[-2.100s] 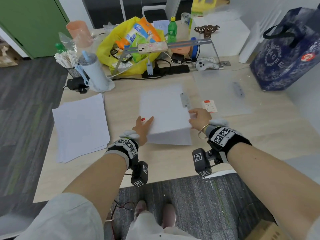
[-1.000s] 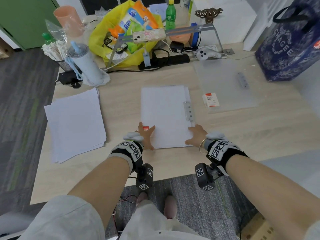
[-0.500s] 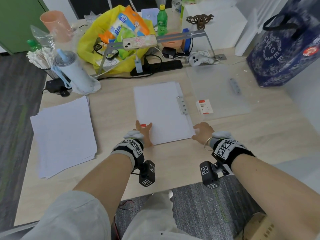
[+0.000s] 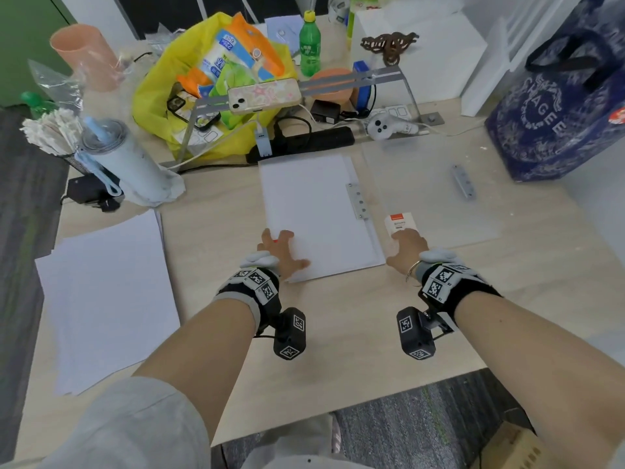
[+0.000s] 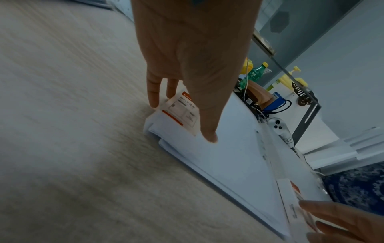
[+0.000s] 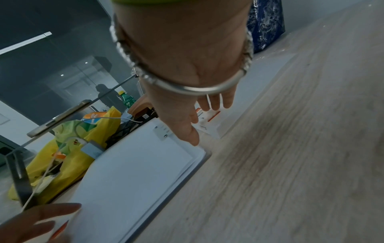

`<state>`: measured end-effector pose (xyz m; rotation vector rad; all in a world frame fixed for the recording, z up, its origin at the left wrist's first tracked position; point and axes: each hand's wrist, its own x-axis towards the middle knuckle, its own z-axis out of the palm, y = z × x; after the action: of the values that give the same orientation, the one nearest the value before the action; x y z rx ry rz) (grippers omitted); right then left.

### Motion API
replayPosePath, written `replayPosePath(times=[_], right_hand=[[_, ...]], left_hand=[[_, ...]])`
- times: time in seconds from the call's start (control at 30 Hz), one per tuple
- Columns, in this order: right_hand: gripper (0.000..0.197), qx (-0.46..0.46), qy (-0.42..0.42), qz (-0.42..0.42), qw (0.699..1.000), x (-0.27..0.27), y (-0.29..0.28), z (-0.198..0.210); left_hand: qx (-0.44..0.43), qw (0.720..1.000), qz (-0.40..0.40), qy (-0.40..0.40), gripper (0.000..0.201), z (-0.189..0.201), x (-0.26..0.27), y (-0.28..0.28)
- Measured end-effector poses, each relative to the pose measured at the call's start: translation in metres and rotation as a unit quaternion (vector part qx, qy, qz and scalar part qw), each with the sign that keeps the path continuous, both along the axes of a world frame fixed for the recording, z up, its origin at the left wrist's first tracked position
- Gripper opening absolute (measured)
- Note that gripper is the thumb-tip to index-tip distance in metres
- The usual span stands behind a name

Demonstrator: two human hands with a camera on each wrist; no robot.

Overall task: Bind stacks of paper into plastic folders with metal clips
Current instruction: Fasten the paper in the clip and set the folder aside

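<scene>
A white paper stack (image 4: 314, 214) lies flat in a clear plastic folder at the table's middle, with a metal clip (image 4: 357, 201) along its right edge. My left hand (image 4: 282, 248) presses spread, straight fingers on the stack's near-left corner, beside a red-and-white label (image 5: 182, 111). Just off the near-right corner, my right hand (image 4: 404, 247) lies open, its fingertips on the label (image 4: 400, 223) of a second clear folder (image 4: 429, 170). That folder lies to the right and carries its own metal clip (image 4: 463, 181).
A loose pile of white sheets (image 4: 105, 292) lies at the left. Along the back stand a tumbler (image 4: 125, 160), a yellow bag (image 4: 209, 96), a phone on a metal stand (image 4: 263, 94) and a power strip (image 4: 304, 140). A blue bag (image 4: 561, 106) stands at the right.
The paper stack, propped up between both hands earlier, now lies flat in the folder. My right hand has shifted right onto the second folder's label. My left hand's fingers have spread.
</scene>
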<state>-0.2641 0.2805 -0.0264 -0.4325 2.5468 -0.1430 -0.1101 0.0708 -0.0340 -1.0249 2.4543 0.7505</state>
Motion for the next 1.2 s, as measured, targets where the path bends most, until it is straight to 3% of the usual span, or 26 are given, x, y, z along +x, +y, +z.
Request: replayPosePath(times=[0.1, 0.23, 0.7, 0.83, 1.2], right_hand=[[0.077, 0.006, 0.013, 0.010, 1.000, -0.010, -0.006, -0.006], [0.099, 0.009, -0.018, 0.046, 0.999, -0.014, -0.005, -0.017], [0.091, 0.078, 0.042, 0.056, 0.994, 0.015, 0.032, -0.015], [0.115, 0.090, -0.014, 0.018, 0.996, 0.008, 0.036, -0.020], [0.090, 0.028, -0.007, -0.016, 0.999, -0.003, 0.034, -0.001]], left_hand=[[0.013, 0.997, 0.056, 0.049, 0.076, -0.006, -0.003, -0.007], [0.027, 0.998, 0.041, 0.037, 0.081, -0.012, 0.001, -0.014], [-0.046, 0.999, 0.002, 0.012, 0.100, -0.040, -0.002, -0.010], [-0.062, 0.998, -0.016, 0.002, 0.103, -0.044, -0.001, -0.010], [-0.067, 0.997, -0.022, -0.010, 0.103, -0.040, -0.001, -0.009]])
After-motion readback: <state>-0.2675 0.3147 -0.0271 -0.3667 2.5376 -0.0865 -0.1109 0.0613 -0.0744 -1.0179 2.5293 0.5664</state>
